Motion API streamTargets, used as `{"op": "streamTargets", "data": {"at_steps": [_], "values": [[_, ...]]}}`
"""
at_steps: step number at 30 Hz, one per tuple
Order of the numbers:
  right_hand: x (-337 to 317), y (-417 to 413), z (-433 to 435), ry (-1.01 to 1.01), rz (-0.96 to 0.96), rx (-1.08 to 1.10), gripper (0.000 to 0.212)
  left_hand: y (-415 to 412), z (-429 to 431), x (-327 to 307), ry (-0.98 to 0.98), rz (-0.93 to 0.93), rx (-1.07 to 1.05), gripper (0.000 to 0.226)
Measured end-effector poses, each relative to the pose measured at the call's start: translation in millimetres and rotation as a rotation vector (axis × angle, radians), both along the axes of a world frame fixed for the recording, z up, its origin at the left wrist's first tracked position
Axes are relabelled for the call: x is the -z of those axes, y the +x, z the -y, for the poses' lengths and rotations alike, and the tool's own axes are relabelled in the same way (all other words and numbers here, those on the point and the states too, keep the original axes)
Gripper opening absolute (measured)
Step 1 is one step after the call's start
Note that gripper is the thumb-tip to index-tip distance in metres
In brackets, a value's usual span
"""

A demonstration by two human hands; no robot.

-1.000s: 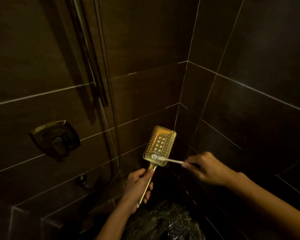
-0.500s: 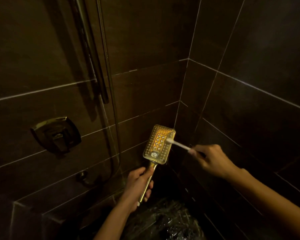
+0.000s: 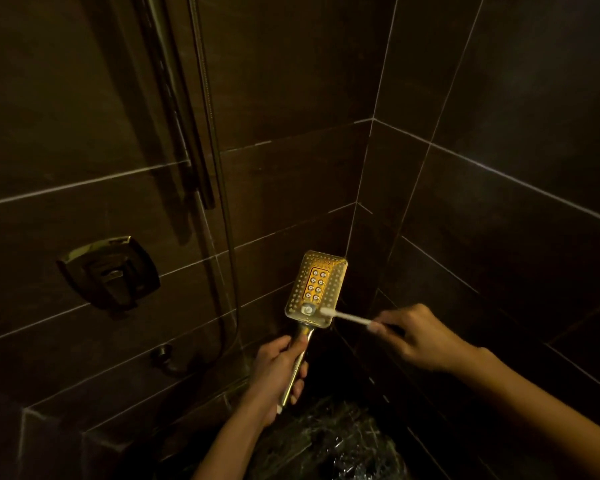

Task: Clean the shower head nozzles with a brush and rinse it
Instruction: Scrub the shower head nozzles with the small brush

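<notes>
Two hands work in a dim, dark-tiled shower corner. The left hand (image 3: 278, 368) is wrapped tight round the metal handle (image 3: 305, 332) of the shower head (image 3: 317, 289), thumb up along the stem. It holds the head upright, its rectangular nozzle face toward the camera, in front of the corner where two walls meet. Any writing on the face is too small to read. The right hand (image 3: 420, 337) pinches the white brush (image 3: 347, 316) by its rear end between curled fingers and thumb. The brush lies nearly level, and its bristle tip touches the lower right of the face, just beside the round button (image 3: 307, 309). On the left wall are a square valve plate (image 3: 110, 271), a rail (image 3: 174, 116) and a hose (image 3: 205, 98).
</notes>
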State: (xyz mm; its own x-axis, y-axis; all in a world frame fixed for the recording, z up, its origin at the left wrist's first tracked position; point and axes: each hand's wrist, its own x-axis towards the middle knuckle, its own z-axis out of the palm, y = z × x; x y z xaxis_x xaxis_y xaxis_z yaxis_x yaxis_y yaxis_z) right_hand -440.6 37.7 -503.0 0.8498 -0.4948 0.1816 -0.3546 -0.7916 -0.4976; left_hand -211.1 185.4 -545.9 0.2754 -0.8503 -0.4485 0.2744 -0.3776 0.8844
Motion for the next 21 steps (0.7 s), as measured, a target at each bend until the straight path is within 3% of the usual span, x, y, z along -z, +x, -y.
{"op": "streamTargets", "data": {"at_steps": [2, 5, 9, 13, 17, 21], "values": [[-1.3, 1.1, 1.3, -0.022, -0.021, -0.003, 0.019, 0.1, -0.5, 0.0, -0.002, 0.000, 0.002, 0.026], [-11.5, -2.0, 18.9, -0.056, 0.069, 0.163, 0.028, -1.2, -1.2, -0.8, 0.003, -0.001, -0.003, 0.025], [-13.7, 2.6, 10.4, -0.063, -0.105, -0.078, 0.029, -0.4, -2.7, 0.6, -0.001, 0.025, 0.010, 0.024], [-20.8, -0.5, 17.4, -0.030, -0.054, 0.064, 0.035, -0.2, -3.4, 2.8, 0.002, 0.039, 0.018, 0.025], [-14.6, 2.8, 6.1, -0.022, -0.152, -0.092, 0.031, -0.6, -5.2, 2.6, 0.007, 0.043, 0.023, 0.026], [-13.7, -2.4, 14.6, -0.019, -0.048, 0.049, 0.041, -2.6, -4.3, 2.5, 0.018, 0.029, 0.015, 0.025]]}}
